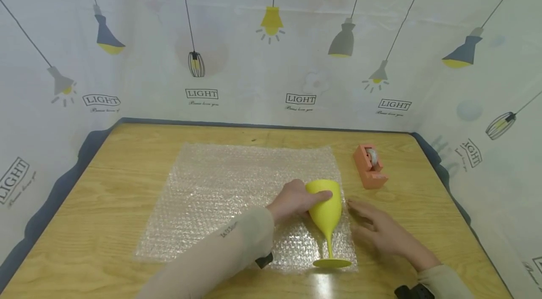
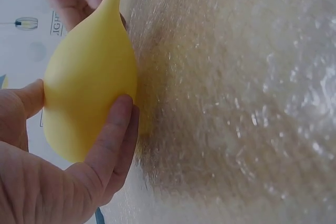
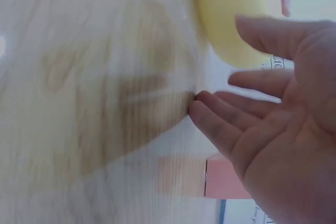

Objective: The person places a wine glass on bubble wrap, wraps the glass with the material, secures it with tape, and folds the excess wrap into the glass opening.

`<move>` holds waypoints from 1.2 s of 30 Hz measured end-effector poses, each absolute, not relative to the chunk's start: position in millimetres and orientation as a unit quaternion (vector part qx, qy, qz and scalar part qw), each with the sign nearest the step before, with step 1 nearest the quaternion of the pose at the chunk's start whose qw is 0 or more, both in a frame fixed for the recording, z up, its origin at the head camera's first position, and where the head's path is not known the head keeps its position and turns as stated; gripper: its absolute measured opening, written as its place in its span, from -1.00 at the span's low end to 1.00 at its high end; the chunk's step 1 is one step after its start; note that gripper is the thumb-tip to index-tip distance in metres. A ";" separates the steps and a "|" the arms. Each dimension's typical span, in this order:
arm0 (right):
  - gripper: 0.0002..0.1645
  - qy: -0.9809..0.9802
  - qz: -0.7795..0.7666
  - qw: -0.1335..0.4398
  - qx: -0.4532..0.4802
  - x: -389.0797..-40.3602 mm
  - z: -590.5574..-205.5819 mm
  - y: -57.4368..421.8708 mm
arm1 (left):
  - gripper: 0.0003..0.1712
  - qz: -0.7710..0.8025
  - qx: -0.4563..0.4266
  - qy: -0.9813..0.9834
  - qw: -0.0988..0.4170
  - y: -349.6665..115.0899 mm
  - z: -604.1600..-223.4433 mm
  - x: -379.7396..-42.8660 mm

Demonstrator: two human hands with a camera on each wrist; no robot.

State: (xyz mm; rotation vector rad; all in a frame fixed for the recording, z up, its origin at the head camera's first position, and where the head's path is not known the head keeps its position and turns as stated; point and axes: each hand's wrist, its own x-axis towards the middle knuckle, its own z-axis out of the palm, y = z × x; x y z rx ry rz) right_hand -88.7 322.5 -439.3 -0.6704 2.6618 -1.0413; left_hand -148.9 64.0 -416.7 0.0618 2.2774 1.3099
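A yellow goblet [image 1: 327, 214] is over the right edge of a bubble wrap sheet [image 1: 220, 186], its foot toward the sheet's near edge. My left hand [image 1: 292, 199] grips its bowl from the left, thumb across the near side. The left wrist view shows thumb and fingers on opposite sides of the bowl [image 2: 92, 82], close by the wrap. My right hand [image 1: 378, 229] is just to the right of the goblet, fingers extended and holding nothing. In the right wrist view its fingertips [image 3: 202, 109] are right by the tabletop.
A coral-pink tape dispenser [image 1: 369, 169] with a roll of clear tape stands beyond my right hand. The wooden table [image 1: 110, 205] is enclosed at the back and sides by a pale curtain [image 1: 245, 68] printed with lamps.
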 end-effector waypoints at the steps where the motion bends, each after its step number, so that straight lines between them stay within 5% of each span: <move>1: -0.28 0.897 -0.372 0.108 -0.212 -89.8 -438.6 321.8 | -0.22 0.481 0.021 0.839 0.253 64.6 -417.1 -148.8; 12: -0.14 0.865 -0.479 0.137 -0.055 -99.5 -439.9 303.3 | -0.18 0.462 0.014 0.851 0.250 66.4 -418.1 -148.6; 29: -0.20 0.860 -0.492 0.134 -0.025 -107.4 -438.8 288.5 | -0.31 0.458 0.028 0.854 0.245 65.0 -415.8 -148.2; 36: -0.18 0.871 -0.476 0.112 -0.036 -108.6 -438.4 282.1 | -0.17 0.429 0.026 0.872 0.235 61.5 -413.3 -150.0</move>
